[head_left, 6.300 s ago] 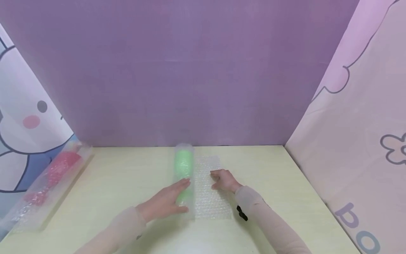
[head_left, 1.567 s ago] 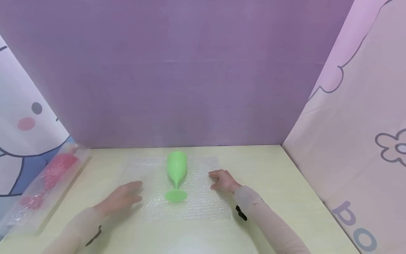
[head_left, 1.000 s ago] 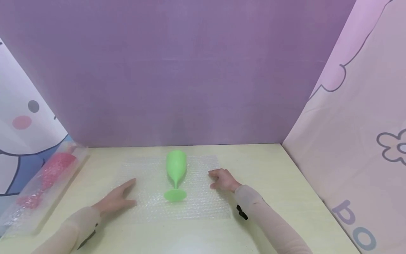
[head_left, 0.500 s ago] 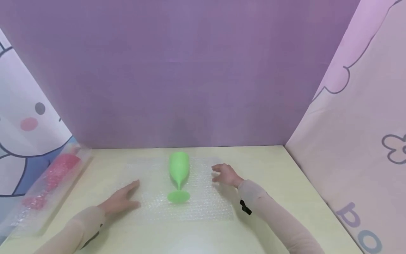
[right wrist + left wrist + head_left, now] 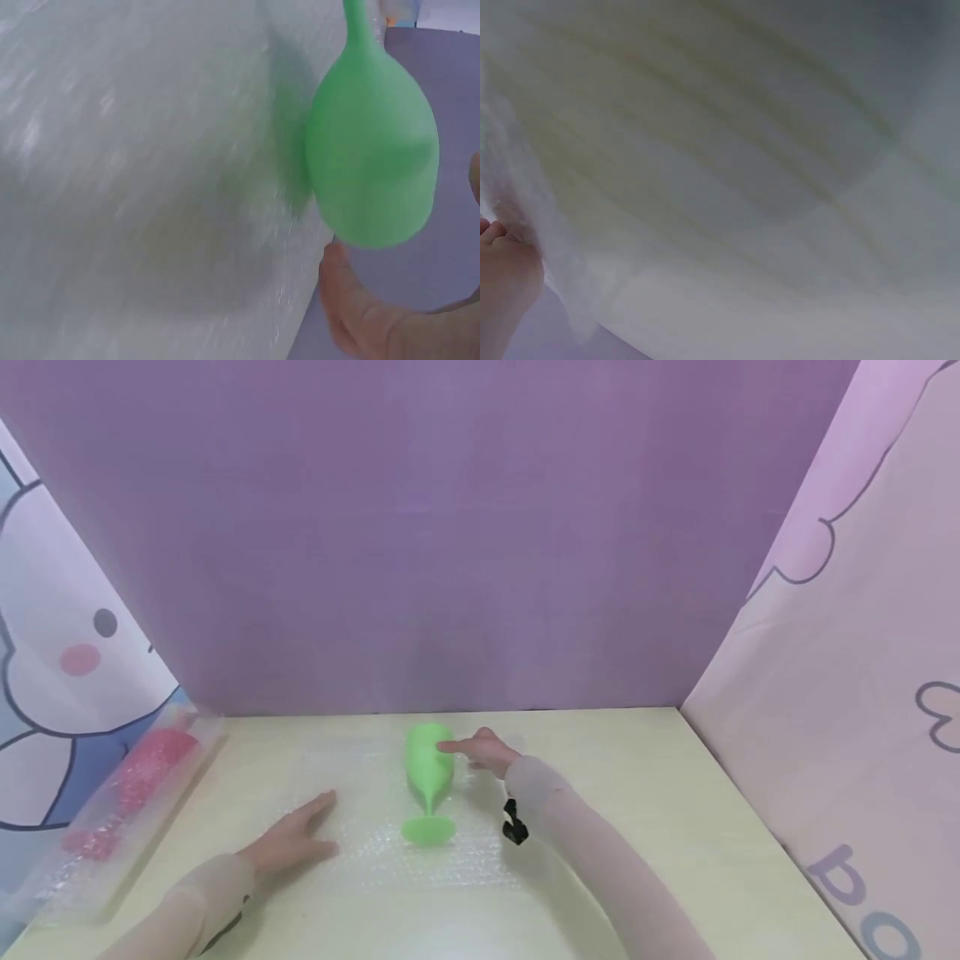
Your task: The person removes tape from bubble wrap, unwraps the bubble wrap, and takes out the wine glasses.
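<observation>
A green plastic goblet [image 5: 429, 764] lies on its side on a spread sheet of bubble wrap [image 5: 375, 860], foot towards me and bowl pointing to the back wall. My right hand [image 5: 483, 752] reaches over the wrap from the right, its index finger overlapping the bowl in the head view. The right wrist view has the thumb [image 5: 346, 300] just beyond the goblet's rim, with the fingers apart from the bowl. At the wrap's left side rests my left hand [image 5: 288, 842], fingers spread from the thumb. Only part of that hand shows in the left wrist view, right beside the wrap.
A red goblet-shaped thing rolled in bubble wrap [image 5: 127, 810] lies along the table's left side. The pale wooden table [image 5: 615, 827] ends at a purple back wall [image 5: 450, 568]. Printed cartoon panels stand to the left and right.
Earlier the wrap covered the green goblet; the left hand has since drawn it out to the left. In the last half second my right hand has left the wrap's right edge for the bowl.
</observation>
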### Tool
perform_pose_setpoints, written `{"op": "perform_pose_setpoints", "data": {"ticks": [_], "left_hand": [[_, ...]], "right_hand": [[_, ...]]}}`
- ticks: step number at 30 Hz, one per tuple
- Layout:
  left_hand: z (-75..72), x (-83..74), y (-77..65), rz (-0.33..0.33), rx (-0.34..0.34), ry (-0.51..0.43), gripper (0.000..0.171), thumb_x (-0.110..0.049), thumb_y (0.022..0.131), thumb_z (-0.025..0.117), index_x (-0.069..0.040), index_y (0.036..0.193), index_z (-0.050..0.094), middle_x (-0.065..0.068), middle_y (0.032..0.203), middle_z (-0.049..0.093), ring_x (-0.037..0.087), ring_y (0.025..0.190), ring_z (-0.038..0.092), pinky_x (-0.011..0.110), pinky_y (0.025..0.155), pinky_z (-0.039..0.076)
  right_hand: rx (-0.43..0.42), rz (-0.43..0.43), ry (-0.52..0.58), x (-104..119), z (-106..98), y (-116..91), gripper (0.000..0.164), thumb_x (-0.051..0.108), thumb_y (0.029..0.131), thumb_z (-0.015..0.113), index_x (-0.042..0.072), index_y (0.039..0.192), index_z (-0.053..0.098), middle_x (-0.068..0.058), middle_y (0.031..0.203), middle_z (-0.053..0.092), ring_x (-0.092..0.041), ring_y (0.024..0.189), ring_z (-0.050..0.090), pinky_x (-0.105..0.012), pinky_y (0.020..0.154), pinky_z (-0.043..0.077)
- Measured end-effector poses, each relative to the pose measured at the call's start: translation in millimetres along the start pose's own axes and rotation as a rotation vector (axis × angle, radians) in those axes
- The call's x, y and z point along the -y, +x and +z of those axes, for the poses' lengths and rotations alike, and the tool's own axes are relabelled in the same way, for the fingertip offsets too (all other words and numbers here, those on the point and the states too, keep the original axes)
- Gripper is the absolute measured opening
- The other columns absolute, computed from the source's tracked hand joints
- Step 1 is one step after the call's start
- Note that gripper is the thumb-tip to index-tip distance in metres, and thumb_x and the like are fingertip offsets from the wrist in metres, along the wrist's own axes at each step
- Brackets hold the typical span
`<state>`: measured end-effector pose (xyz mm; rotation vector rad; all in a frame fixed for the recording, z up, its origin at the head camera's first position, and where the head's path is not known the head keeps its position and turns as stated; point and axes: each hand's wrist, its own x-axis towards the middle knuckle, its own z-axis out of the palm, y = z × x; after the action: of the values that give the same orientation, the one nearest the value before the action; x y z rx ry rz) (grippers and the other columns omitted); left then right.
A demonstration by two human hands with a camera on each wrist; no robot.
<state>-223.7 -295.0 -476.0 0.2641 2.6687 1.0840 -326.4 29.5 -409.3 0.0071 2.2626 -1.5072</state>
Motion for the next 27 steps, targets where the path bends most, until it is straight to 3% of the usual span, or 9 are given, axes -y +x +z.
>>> {"op": "perform_pose_setpoints", "data": {"ticks": [1,4,11,15,27], "left_hand": [[0.5,-0.4,-0.6,0.006,-0.001,0.004,0.091,-0.041,0.077,0.067,-0.004,0.145,0.02,0.02,0.151,0.015,0.042,0.137,0.01,0.059,0.11,0.006],[1.4,-0.7,-1.6,0.015,-0.003,0.002,0.09,-0.04,0.077,0.067,-0.003,0.145,0.02,0.02,0.151,0.015,0.042,0.137,0.01,0.059,0.11,0.006],[1.6,0.8,-4.6,0.042,-0.021,0.018,0.091,-0.04,0.077,0.068,-0.003,0.145,0.021,0.022,0.15,0.017,0.044,0.136,0.013,0.061,0.109,0.008],[2.7,1.3,-5.9,0.046,-0.028,0.036,0.09,-0.041,0.077,0.067,-0.003,0.145,0.021,0.022,0.15,0.017,0.044,0.136,0.014,0.06,0.109,0.009],[1.2,-9.5,-9.5,0.058,-0.02,0.02,0.089,-0.037,0.078,0.068,-0.001,0.144,0.02,0.024,0.15,0.015,0.045,0.136,0.011,0.06,0.109,0.007]], "right_hand": [[-0.008,0.016,0.014,0.4,4.9,2.6,0.077,0.044,0.07,0.076,-0.003,0.117,0.036,-0.015,0.124,0.038,-0.033,0.123,0.042,-0.046,0.107,0.035],[-0.068,0.064,0.019,1.6,19.3,9.6,0.105,0.056,0.066,0.073,-0.001,0.139,0.024,-0.017,0.14,0.033,-0.038,0.123,0.043,-0.049,0.106,0.034],[-0.119,0.124,0.135,7.1,49.6,24.6,0.101,0.06,0.058,0.076,0.004,0.133,0.036,-0.009,0.119,0.05,-0.025,0.105,0.05,-0.039,0.096,0.043],[-0.129,0.116,0.058,6.5,59.4,27.0,0.103,0.063,0.055,0.075,0.004,0.131,0.04,-0.007,0.104,0.054,-0.022,0.089,0.052,-0.035,0.079,0.049],[-0.14,0.111,0.042,6.6,58.5,24.2,0.089,0.05,0.061,0.077,0.002,0.128,0.041,-0.01,0.1,0.057,-0.024,0.085,0.055,-0.036,0.074,0.052]]}}
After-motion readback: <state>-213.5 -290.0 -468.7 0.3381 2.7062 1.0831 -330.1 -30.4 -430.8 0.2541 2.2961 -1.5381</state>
